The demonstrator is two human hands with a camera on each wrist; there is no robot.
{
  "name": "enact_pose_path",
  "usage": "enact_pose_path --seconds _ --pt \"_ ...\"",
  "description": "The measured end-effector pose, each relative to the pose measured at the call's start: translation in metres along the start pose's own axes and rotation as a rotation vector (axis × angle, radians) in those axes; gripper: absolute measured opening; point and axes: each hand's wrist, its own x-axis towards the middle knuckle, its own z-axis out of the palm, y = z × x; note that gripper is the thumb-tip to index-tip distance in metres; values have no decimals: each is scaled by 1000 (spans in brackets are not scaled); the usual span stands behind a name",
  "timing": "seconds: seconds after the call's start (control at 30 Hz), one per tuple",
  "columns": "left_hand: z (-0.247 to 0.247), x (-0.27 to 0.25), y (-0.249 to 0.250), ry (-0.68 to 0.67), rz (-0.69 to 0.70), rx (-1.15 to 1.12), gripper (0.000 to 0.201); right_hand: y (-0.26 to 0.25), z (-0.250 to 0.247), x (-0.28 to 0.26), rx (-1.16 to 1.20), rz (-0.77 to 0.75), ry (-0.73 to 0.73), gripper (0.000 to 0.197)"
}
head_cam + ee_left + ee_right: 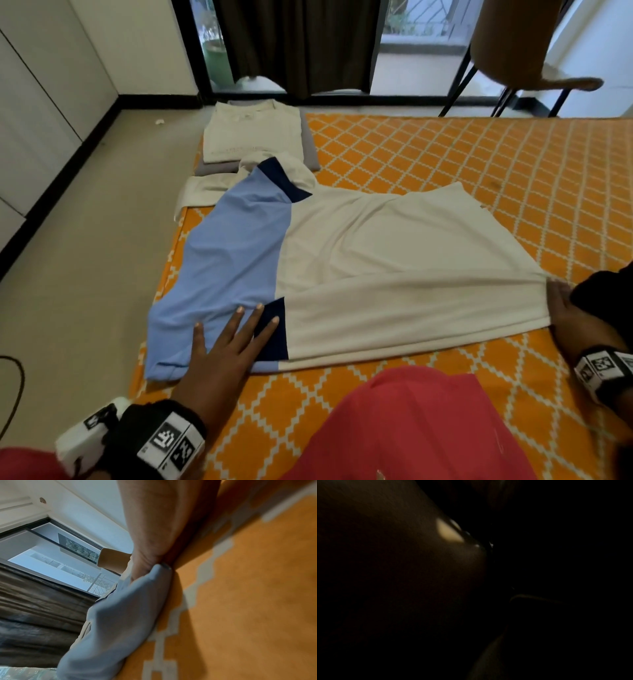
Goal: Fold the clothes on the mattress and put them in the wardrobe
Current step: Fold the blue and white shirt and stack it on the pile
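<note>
The left hand [222,346] lies flat with fingers spread and straight, pressing the light-blue shoulder and navy patch of a blue-and-white T-shirt [359,260]. The right hand [570,320] rests at the shirt's hem corner; whether its fingers pinch the cloth or merely press it I cannot tell, and the right wrist view is dark. The shirt lies spread on the orange-patterned mattress [479,164], its near side folded over. Beyond it, at the mattress's far left corner, sits a stack of folded clothes [253,133], cream on grey. A chair [520,44] stands past the mattress by the window.
</note>
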Motion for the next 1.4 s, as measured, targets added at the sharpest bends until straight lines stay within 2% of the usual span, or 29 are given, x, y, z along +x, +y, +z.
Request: enact_pose_path --seconds 0.03,0.07,0.1,0.2,0.33,0.47,0.57,0.63,0.7,0.77,0.8,0.83,0.87,0.93,1.07,1.17,1.27,1.4 --pt "3 0 1 23 -20 -1 141 -5 -4 -8 1 38 -4 55" --pt "-2 1 3 -24 -29 -8 144 -14 -10 -14 25 83 4 56" --pt "0 2 3 1 -41 23 146 -16 -11 -16 65 100 20 59" --pt "-7 0 1 -79 -51 17 148 -21 -22 -21 52 107 -26 61" --pt "-16 -5 0 -209 -24 -54 152 -19 -29 -36 -192 56 -12 51" --pt "-37 -18 4 -393 -29 -80 113 -17 -39 -52 -340 24 -112 54" --pt "-48 -31 7 -448 19 -72 103 -11 -47 -58 -320 21 -162 57" --pt "-55 -38 5 -518 46 -97 96 -11 -55 -61 -342 9 -181 50" --pt "-68 -41 1 -577 46 -277 76 -24 -72 -66 -441 -23 -211 39" --pt "-84 -40 -10 -491 15 -554 80 -48 -90 -70 -539 -72 -250 31" --pt "-91 -38 -18 -402 -14 -688 77 -64 -99 -72 -578 -89 -262 32" --pt "-95 -36 -27 -285 -39 -792 64 -81 -104 -74 -603 -119 -257 34" --pt "-99 -34 -38 -186 -73 -851 54 -102 -109 -75 -613 -147 -243 38" --pt "-100 -30 -61 -64 -170 -945 52 -149 -116 -83 -566 -233 -191 44" --pt "-89 -23 -94 30 -456 -936 45 -249 -112 -96 -330 -410 -82 42" --pt "-81 -15 -105 58 -545 -986 40 -327 -92 -107 -166 -520 -102 39" --pt "-69 -9 -112 58 -563 -1039 37 -397 -63 -116 -203 -642 -145 42" --pt "-60 6 -117 160 -550 -1250 25 -466 -37 -105 -436 -790 -202 44"
